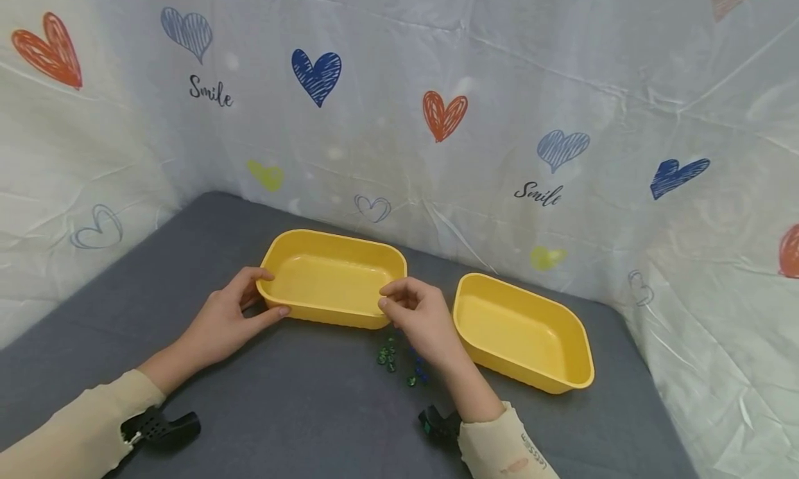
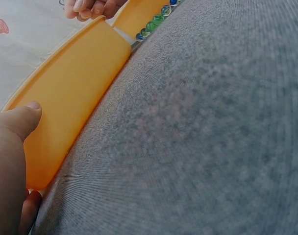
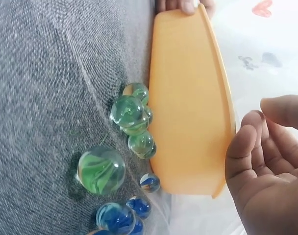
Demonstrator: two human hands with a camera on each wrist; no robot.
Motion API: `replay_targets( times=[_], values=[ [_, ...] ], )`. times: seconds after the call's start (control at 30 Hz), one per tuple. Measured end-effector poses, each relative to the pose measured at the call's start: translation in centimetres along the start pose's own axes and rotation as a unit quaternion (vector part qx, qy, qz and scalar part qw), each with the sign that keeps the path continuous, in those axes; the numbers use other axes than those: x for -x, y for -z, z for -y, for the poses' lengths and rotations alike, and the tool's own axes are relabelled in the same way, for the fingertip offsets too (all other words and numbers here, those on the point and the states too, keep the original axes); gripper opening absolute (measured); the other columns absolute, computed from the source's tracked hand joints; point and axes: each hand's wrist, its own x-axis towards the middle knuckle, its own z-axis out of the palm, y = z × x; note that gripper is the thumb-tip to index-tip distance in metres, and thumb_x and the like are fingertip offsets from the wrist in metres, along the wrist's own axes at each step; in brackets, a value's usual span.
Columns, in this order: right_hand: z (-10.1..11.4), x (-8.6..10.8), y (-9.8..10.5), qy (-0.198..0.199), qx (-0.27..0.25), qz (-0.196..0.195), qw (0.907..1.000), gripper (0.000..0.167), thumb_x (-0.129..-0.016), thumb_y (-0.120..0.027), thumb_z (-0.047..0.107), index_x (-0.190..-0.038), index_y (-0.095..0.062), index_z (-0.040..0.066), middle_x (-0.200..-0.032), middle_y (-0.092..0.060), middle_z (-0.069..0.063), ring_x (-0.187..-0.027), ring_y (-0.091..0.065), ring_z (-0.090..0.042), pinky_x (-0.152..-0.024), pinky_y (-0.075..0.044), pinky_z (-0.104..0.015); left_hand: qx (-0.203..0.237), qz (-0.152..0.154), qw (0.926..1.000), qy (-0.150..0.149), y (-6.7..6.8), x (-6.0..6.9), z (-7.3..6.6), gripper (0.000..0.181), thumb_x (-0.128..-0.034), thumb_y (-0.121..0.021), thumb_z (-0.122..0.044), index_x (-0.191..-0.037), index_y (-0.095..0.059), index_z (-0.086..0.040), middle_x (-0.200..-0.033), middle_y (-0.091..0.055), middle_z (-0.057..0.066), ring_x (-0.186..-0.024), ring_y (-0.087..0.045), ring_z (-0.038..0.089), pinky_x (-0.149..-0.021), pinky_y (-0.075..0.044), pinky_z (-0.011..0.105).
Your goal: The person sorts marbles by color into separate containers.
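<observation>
At the left end of a yellow tray [image 1: 340,317], my left hand [image 1: 227,319] grips the rim, fingertips over the edge and thumb on the outer wall. My right hand [image 1: 424,319] hovers at that tray's right corner, its fingers loosely bent; nothing shows between thumb and fingertips. In the right wrist view, the thumb and fingers [image 3: 244,142] are close to the tray's rim. Several green marbles [image 3: 102,170] lie on the cloth beside the tray's near wall. Several blue marbles [image 3: 114,218] lie close by, partly hidden by my right hand in the head view.
A second yellow tray [image 1: 524,361] stands to the right, angled on the grey cloth [image 1: 281,410]. Behind the table hangs a white curtain [image 1: 387,167] printed with hearts. Black wrist straps [image 1: 165,430] sit below both hands.
</observation>
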Motion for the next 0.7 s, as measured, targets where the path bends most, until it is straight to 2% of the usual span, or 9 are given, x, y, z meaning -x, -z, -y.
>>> replay_targets(
  times=[0.13,0.27,0.47,0.7],
  values=[
    [0.3,0.3,-0.1,-0.002,0.005,-0.001,1.0,0.02,-0.103,-0.078,0.014,-0.118,-0.078,0.0,-0.094,-0.073,-0.008,-0.084,-0.071,-0.036,-0.071,-0.059,-0.031,0.002,0.0,1.0,-0.001,0.1,0.1,-0.1,0.061,-0.1001,-0.085,-0.031,-0.145,-0.05,-0.007,-0.15,-0.063,0.026,-0.132,-0.066,0.042,-0.098,-0.057,0.057],
    [0.4,1.0,0.0,-0.014,0.024,-0.007,0.9996,0.017,-0.103,-0.078,0.015,-0.114,-0.079,0.003,-0.091,-0.073,-0.007,-0.078,-0.069,-0.024,-0.07,-0.057,-0.029,0.007,0.001,1.0,-0.001,0.1,0.1,-0.2,0.061,-0.1003,-0.085,-0.031,-0.144,-0.051,-0.007,-0.15,-0.063,0.025,-0.132,-0.066,0.042,-0.098,-0.057,0.058],
    [-0.2,2.4,0.6,-0.034,0.038,-0.001,0.9987,0.013,-0.103,-0.078,0.015,-0.111,-0.079,0.005,-0.092,-0.075,-0.009,-0.074,-0.067,-0.025,-0.068,-0.057,-0.03,0.012,0.003,0.9999,0.002,0.3,0.0,-0.4,0.061,-0.1001,-0.085,-0.03,-0.144,-0.05,-0.007,-0.151,-0.062,0.027,-0.132,-0.066,0.044,-0.099,-0.056,0.06],
    [-0.8,4.3,1.2,-0.051,0.066,0.018,0.9963,0.012,-0.104,-0.076,0.014,-0.111,-0.079,0.005,-0.088,-0.073,-0.004,-0.071,-0.066,-0.022,-0.064,-0.056,-0.031,0.013,0.006,0.9999,0.004,0.4,0.0,-0.3,0.062,-0.1005,-0.085,-0.031,-0.145,-0.05,-0.007,-0.151,-0.061,0.027,-0.132,-0.066,0.045,-0.099,-0.056,0.062]
  ],
)
